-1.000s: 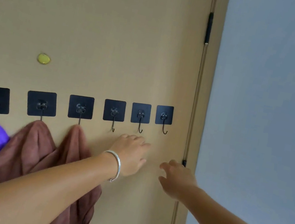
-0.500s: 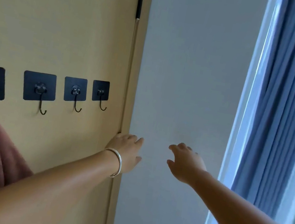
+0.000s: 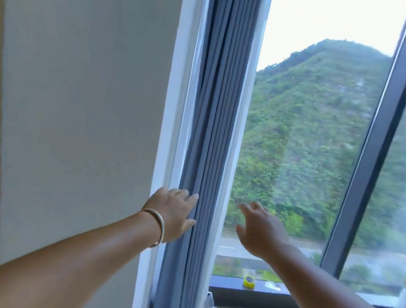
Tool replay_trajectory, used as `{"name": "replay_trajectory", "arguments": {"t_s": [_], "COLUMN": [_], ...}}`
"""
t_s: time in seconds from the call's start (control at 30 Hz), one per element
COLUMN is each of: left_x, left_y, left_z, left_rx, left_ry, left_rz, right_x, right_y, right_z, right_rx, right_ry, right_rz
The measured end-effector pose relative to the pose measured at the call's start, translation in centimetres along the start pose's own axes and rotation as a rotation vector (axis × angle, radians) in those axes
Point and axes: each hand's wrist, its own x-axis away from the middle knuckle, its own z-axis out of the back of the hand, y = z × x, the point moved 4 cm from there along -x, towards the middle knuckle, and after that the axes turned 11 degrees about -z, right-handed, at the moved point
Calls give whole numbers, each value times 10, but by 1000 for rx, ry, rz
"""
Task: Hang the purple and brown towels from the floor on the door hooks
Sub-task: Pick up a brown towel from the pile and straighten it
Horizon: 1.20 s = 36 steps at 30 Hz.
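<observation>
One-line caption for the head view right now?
Both empty hands, left hand and right hand, reach toward the blue curtain by the window.

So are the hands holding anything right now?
No, nothing. The left hand and the right hand are both empty, fingers loose, stretched out in front of the blue curtain and the window.

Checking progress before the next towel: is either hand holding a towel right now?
No, the left hand and right hand are both open and empty.
</observation>
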Motion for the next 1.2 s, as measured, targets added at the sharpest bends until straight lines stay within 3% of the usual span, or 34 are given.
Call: {"name": "replay_trajectory", "arguments": {"t_s": [0.4,0.67,0.97,1.2], "left_x": [-159,-220,-245,-256], "left_y": [254,442,637,742], "left_z": [30,47,105,129], "left_rx": [202,264,347,370], "left_ry": [111,140,261,293], "left_rz": [-386,-626,-862,-1014], "right_x": [104,229,382,458], "right_y": [292,450,560,609], "right_z": [66,116,212,244], "right_rx": [199,313,447,478], "right_ry": [-17,-34,-37,-87], "right_rz": [-472,-780,-1105,-1298]}}
